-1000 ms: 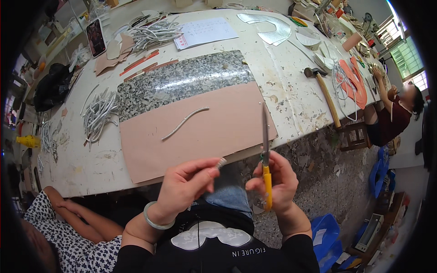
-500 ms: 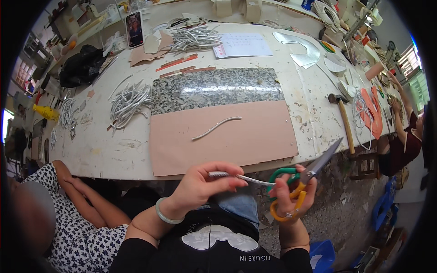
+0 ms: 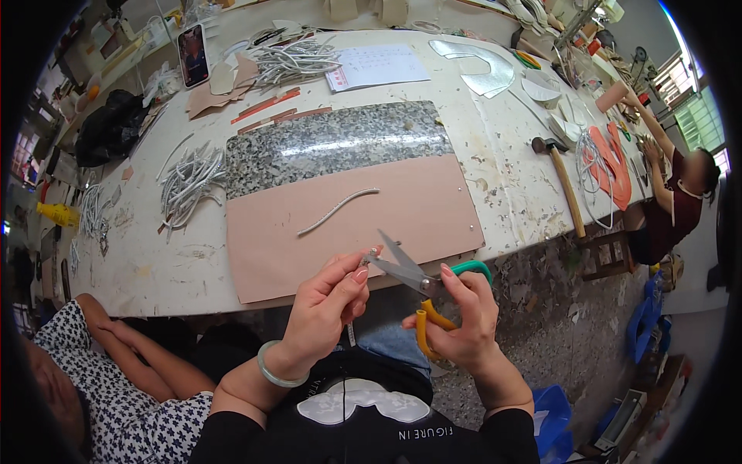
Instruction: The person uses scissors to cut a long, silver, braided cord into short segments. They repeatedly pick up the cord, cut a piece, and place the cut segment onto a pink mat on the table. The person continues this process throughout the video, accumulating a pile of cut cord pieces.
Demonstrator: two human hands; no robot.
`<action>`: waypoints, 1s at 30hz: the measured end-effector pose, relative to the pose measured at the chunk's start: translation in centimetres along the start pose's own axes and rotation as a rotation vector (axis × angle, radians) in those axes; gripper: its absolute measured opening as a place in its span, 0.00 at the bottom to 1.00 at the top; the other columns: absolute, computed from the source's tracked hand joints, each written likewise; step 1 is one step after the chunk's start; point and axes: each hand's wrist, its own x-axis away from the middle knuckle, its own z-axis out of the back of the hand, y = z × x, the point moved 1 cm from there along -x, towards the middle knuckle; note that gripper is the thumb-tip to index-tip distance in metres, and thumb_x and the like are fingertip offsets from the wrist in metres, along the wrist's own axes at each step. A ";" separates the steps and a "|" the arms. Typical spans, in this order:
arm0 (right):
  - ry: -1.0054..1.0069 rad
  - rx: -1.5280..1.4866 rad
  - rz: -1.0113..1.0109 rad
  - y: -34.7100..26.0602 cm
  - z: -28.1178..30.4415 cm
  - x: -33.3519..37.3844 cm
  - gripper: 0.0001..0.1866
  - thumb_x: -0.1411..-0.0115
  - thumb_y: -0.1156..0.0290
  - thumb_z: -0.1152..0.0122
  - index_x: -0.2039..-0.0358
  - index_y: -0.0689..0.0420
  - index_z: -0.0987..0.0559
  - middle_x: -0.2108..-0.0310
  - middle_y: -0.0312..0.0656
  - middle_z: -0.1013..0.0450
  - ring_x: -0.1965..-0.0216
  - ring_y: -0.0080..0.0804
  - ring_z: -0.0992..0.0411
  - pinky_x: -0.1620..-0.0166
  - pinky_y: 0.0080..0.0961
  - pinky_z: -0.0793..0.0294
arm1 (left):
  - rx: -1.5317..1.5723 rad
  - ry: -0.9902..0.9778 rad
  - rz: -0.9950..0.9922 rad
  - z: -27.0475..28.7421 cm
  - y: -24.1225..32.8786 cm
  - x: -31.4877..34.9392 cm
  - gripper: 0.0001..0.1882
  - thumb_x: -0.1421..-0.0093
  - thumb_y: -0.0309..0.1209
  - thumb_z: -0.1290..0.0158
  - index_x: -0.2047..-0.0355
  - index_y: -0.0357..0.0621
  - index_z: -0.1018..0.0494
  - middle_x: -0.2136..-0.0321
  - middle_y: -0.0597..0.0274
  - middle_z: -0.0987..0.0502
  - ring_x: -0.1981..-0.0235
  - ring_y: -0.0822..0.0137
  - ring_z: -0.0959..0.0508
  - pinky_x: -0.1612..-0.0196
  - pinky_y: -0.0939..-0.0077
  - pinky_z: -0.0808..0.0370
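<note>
My left hand (image 3: 328,298) pinches a silver cord (image 3: 373,251) near the front edge of the pink sheet. One tip of it pokes out above the fingers, and most of the rest is hidden in the hand. My right hand (image 3: 466,317) holds scissors (image 3: 410,272) with one green and one orange handle. Their blades are spread, with the lower blade's tip beside the cord end at my left fingertips. Another short silver cord (image 3: 338,209) lies in a slight S-curve on the pink sheet (image 3: 417,201), which covers the near part of a speckled stone slab (image 3: 340,143).
Bundles of silver cord (image 3: 192,185) lie left of the slab and behind it (image 3: 290,63). A hammer (image 3: 564,182) and coral-coloured pieces (image 3: 610,170) lie at right. A phone (image 3: 193,56) stands at the back. One person sits close at left; another works at far right.
The scissors have swung from pointing away to the upper right toward my left hand, and their blades have opened. My left hand now holds the cord upward, near its tip.
</note>
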 end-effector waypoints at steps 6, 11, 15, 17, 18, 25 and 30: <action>-0.008 0.150 0.092 0.4 -0.1 -0.2 0.38 0.69 0.70 0.25 0.50 0.56 0.25 0.67 0.40 0.33 0.72 0.35 0.34 0.72 0.27 0.33 | 0.095 0.000 0.030 -0.1 -0.2 0.2 0.13 0.34 0.27 0.57 0.53 0.33 0.30 0.70 0.68 0.36 0.81 0.80 0.38 0.79 0.86 0.41; 0.007 0.185 0.084 0.7 0.0 -0.1 0.39 0.70 0.67 0.25 0.51 0.54 0.24 0.68 0.39 0.33 0.72 0.35 0.35 0.72 0.27 0.33 | 0.049 0.021 -0.017 -0.1 -0.3 0.2 0.12 0.34 0.26 0.56 0.54 0.31 0.29 0.70 0.67 0.36 0.81 0.80 0.35 0.80 0.87 0.41; -0.018 0.186 0.076 0.7 0.2 -0.3 0.39 0.70 0.67 0.23 0.51 0.54 0.25 0.69 0.39 0.33 0.72 0.35 0.34 0.72 0.27 0.33 | 0.001 0.018 -0.016 -0.1 -0.4 0.3 0.12 0.35 0.26 0.55 0.55 0.30 0.29 0.70 0.67 0.35 0.80 0.79 0.33 0.81 0.88 0.41; -0.021 0.183 0.091 0.8 0.3 -0.5 0.40 0.72 0.67 0.21 0.52 0.56 0.25 0.70 0.39 0.33 0.72 0.35 0.33 0.72 0.28 0.32 | -0.022 0.018 -0.032 -0.2 -0.5 0.3 0.12 0.35 0.26 0.53 0.55 0.30 0.29 0.69 0.66 0.34 0.80 0.79 0.32 0.81 0.89 0.41; -0.038 0.172 0.068 0.6 0.4 -0.5 0.40 0.72 0.67 0.21 0.52 0.56 0.25 0.69 0.40 0.33 0.71 0.36 0.32 0.71 0.28 0.31 | -0.020 0.018 -0.046 -0.2 -0.6 0.4 0.12 0.36 0.25 0.52 0.55 0.30 0.29 0.69 0.65 0.32 0.80 0.79 0.32 0.81 0.89 0.41; -0.059 0.118 0.029 0.7 0.8 -0.1 0.40 0.72 0.70 0.22 0.52 0.58 0.25 0.68 0.41 0.31 0.70 0.37 0.31 0.69 0.28 0.30 | 0.036 0.081 -0.002 -0.3 -1.0 0.4 0.14 0.39 0.24 0.47 0.54 0.30 0.28 0.70 0.60 0.24 0.79 0.78 0.28 0.82 0.90 0.40; -0.070 0.105 0.039 0.9 1.1 0.1 0.36 0.65 0.64 0.24 0.51 0.57 0.25 0.68 0.39 0.31 0.70 0.35 0.33 0.70 0.26 0.32 | -0.095 0.069 -0.073 -0.5 -0.9 0.4 0.11 0.39 0.24 0.47 0.57 0.30 0.26 0.69 0.60 0.25 0.80 0.79 0.29 0.82 0.90 0.40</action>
